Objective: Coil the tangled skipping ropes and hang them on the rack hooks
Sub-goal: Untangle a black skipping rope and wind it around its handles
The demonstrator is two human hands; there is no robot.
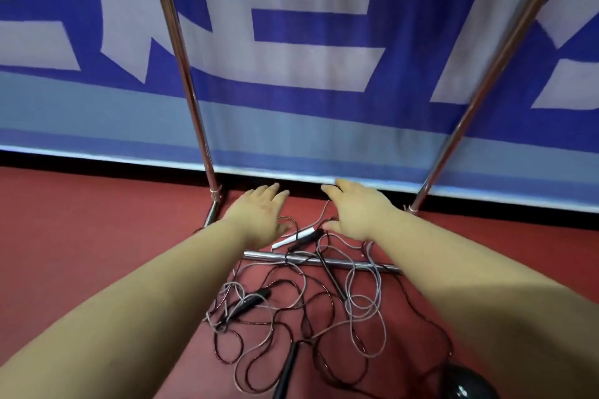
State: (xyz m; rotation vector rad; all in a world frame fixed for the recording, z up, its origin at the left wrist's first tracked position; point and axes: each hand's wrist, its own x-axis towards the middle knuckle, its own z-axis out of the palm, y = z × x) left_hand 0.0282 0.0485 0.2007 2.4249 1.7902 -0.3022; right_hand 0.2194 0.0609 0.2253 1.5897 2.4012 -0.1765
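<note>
Near the bottom edge, right of centre: dark rounded object (466, 382), cut off by the frame. Just left of it, black handle (287, 366) lying on the red floor (81, 253), pointing away toward the tangle. Across the floor's middle, tangled skipping ropes (301, 311) in a loose heap of thin grey and dark loops, none coiled, none hung. In the heap's left part, another dark handle (249, 300), lying aslant. Beyond, chrome base bar (324, 260) of the rack lying crosswise on the floor, cords draped over it, a dark handle (332, 275) crossing it. Just past the bar, white handle (293, 237) and black handle (308, 238) side by side. Above these, left hand (262, 214) and right hand (353, 210), both palm-down, fingers spread and straight, each grip released, holding nothing; contact with the cords not clear. Farther back, two chrome uprights (191, 91) rising from the floor, leaning apart. Behind, blue-and-white banner (308, 58) down to the floor's far edge.
</note>
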